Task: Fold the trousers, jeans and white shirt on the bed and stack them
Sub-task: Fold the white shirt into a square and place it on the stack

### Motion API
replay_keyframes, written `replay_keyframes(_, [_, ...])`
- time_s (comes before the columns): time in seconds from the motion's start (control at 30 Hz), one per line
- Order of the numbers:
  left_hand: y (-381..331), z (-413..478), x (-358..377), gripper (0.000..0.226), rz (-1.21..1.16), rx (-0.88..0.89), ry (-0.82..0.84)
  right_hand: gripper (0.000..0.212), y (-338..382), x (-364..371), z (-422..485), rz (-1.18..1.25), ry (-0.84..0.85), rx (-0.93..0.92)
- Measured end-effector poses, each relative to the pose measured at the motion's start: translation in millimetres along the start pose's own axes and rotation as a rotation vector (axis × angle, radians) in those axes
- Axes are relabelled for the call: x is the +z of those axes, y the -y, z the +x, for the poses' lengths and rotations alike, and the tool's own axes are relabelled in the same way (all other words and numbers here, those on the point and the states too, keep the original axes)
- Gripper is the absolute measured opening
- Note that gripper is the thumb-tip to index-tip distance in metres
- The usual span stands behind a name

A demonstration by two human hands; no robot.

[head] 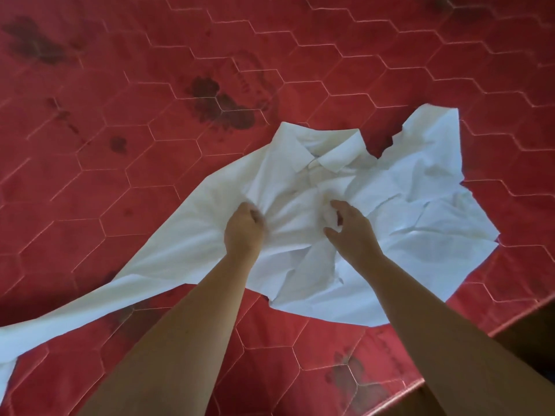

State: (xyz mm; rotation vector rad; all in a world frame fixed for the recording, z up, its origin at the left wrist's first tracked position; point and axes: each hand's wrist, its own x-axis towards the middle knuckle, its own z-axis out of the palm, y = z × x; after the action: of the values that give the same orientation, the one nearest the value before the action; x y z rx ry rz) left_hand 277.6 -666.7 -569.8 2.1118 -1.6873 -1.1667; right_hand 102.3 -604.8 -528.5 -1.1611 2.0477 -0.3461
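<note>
Clutching white shirt: left hand, right hand both grip; stained mattress beneath.

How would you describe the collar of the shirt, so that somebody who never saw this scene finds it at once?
A red bed with hexagon stitching fills the view, and a crumpled white shirt lies on it. The collar sits in the middle of the shirt's far edge. Unlike the wrinkled cloth around it, it is a smooth folded band ending in two points.
</note>
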Motion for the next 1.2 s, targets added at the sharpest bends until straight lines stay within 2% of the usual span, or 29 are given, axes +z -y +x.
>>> replay_keyframes(0.17, [29,-16,-9,0.009,-0.034,0.028,0.047,0.050,8,13,-14,0.077,-0.009,0.049])
replay_keyframes(0.37, [77,-37,-39,0.027,0.088,0.080,0.052,0.049,37,53,-51,0.173,0.028,0.058])
replay_keyframes(0.57, [141,-69,-85,0.034,0.179,-0.017,0.031,0.051,70,105,-93,0.283,0.167,0.051])
replay_keyframes(0.67, [161,-80,-102,0.034,0.217,-0.053,-0.009,0.048,78,115,-103,0.247,0.234,0.012])
replay_keyframes(0.8, [147,-63,-115,0.029,0.336,0.113,-0.131,0.037,84,100,-80,0.131,0.103,-0.134])
replay_keyframes(0.93, [107,-16,-111,0.026,0.352,0.337,-0.225,0.039,89,67,-23,0.071,-0.110,-0.225])
replay_keyframes(1.03, [78,21,-106,0.030,0.333,0.398,-0.202,0.046,81,49,20,0.001,-0.188,-0.150])
replay_keyframes(1.2, [47,66,-90,0.049,0.186,0.312,-0.069,0.058,64,41,53,0.096,-0.127,0.062])
